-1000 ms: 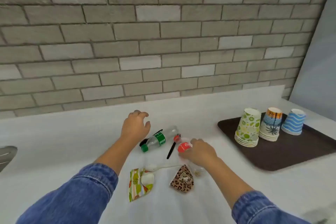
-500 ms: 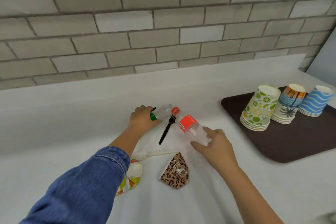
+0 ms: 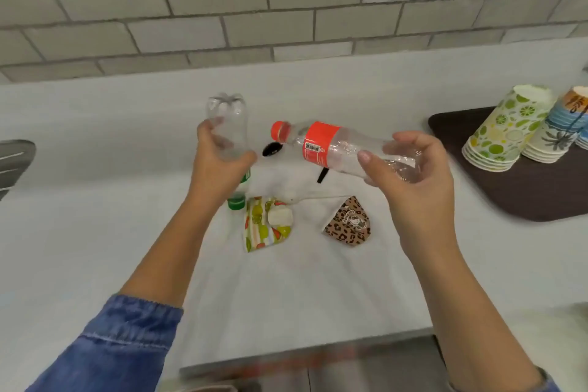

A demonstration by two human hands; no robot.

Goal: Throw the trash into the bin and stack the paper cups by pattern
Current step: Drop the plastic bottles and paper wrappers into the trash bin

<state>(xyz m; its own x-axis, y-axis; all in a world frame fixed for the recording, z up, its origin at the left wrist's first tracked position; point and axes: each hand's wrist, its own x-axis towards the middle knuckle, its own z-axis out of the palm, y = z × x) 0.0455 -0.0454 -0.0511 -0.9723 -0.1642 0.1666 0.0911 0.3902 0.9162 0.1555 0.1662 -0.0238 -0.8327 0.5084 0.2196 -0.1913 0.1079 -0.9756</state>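
My left hand [image 3: 219, 165] grips an empty clear bottle with a green cap [image 3: 227, 124], held upside down above the counter, cap at the bottom. My right hand [image 3: 410, 175] holds a clear bottle with a red label and red cap [image 3: 321, 143] by its base, lying sideways in the air. Below them on the white counter [image 3: 95, 200] lie a flattened fruit-pattern cup [image 3: 257, 232] and a crushed leopard-pattern cup [image 3: 348, 226]. A black spoon [image 3: 271, 149], part of a black fork [image 3: 321, 176] and a white spoon handle [image 3: 315, 198] lie between them.
A dark brown tray [image 3: 509, 197] at the right holds upside-down stacks of paper cups: a lime-pattern stack [image 3: 499, 134] and a palm-pattern stack [image 3: 553, 137]. A brick wall runs behind the counter. A sink edge [image 3: 12, 162] shows at far left. The counter's front edge is near the bottom.
Both hands have lifted their bottles off the counter; the green-cap bottle now stands upside down in the left hand and the red-label bottle is raised sideways. The camera tilted down and closer.
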